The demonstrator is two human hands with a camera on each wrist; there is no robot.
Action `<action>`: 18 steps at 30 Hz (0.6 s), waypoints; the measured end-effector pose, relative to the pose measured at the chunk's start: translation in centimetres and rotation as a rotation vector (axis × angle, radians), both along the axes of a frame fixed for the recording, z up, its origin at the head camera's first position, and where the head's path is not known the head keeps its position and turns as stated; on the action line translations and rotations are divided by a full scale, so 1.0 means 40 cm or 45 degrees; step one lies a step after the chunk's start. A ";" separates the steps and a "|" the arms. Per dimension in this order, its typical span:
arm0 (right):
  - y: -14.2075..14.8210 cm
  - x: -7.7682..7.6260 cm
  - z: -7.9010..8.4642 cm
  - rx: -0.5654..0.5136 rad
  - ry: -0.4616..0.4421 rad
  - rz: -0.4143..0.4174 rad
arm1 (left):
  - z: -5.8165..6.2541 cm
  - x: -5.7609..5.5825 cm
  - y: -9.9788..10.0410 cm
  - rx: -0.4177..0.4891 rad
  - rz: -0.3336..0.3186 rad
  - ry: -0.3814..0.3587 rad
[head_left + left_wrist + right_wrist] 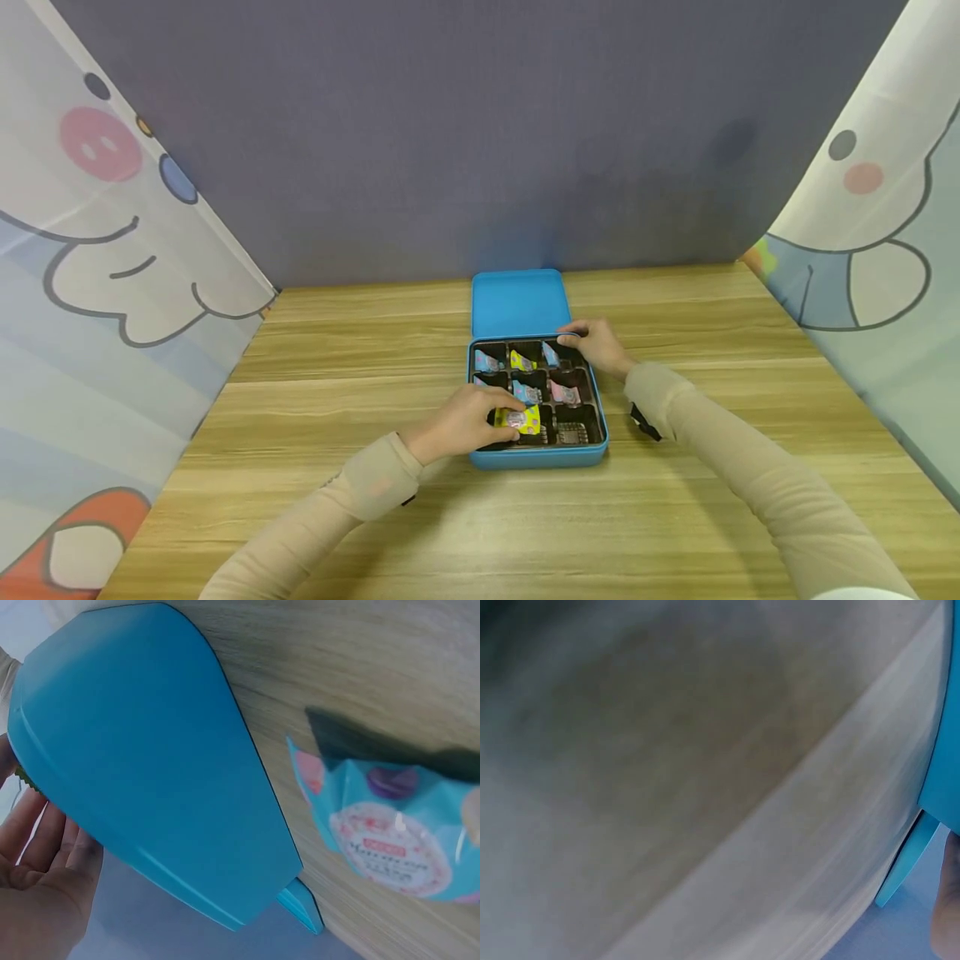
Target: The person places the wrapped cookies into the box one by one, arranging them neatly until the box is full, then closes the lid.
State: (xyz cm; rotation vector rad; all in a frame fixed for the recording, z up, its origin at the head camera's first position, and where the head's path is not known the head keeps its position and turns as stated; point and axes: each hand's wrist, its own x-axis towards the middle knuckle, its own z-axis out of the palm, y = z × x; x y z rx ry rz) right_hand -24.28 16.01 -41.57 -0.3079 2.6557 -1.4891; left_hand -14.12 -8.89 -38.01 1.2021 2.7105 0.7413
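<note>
A blue tin [540, 458] stands on the table, its lid folded back flat and a dark divided tray inside. Over the front row of compartments, my left hand [468, 421] pinches a yellow wrapped sweet [528, 421] between thumb and fingers. My right hand [600, 346] grips the tin's back right corner, thumb on the inner side of the rim. Behind the yellow sweet, wrapped sweets in blue [527, 392], pink [564, 393] and yellow [522, 360] sit in the tray. In the left wrist view, a blue wrapped sweet [390, 840] lies on the table beside the tin.
The lid [519, 302] reaches back near a grey upright panel [480, 150] at the table's far edge. Wood-grain table top [337, 350] extends to both sides of the tin. Printed cartoon curtains [97, 275] hang at left and right.
</note>
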 end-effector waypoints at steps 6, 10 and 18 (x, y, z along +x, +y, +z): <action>-0.001 0.003 0.001 0.013 -0.001 -0.017 | 0.008 0.005 0.008 -0.018 -0.014 0.024; 0.000 0.003 0.003 0.002 -0.024 -0.009 | 0.014 0.011 0.017 -0.056 -0.021 0.044; -0.002 0.007 0.008 0.006 -0.027 -0.005 | 0.009 0.019 0.035 -0.109 -0.050 0.103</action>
